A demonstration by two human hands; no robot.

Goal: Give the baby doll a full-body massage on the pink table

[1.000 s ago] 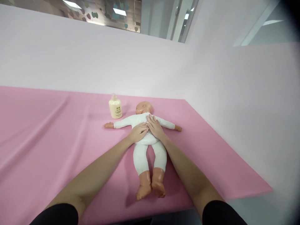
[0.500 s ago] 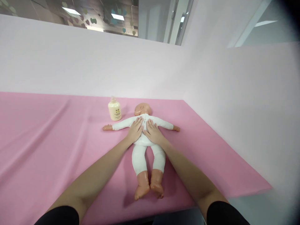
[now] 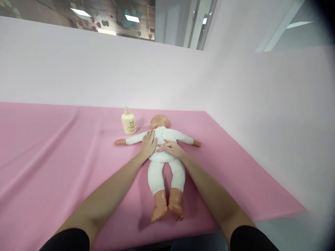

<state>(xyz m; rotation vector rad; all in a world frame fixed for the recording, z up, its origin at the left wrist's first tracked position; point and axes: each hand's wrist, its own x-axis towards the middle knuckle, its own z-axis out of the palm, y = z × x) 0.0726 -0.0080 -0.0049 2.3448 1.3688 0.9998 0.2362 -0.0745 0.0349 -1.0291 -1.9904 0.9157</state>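
Head view: left hand [image 3: 148,145] and right hand [image 3: 171,147] lie flat and open on the doll [image 3: 162,153], gripping nothing; a bottle [image 3: 128,122] stands nearby.

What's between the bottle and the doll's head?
Nothing: only bare pink cloth shows between the bottle and the doll head in the head view.

A staged training room: pink-draped table [image 3: 52,150], plain white partitions [image 3: 104,69], office ceiling lights [image 3: 132,18] and paper hearts [image 3: 104,23] beyond.
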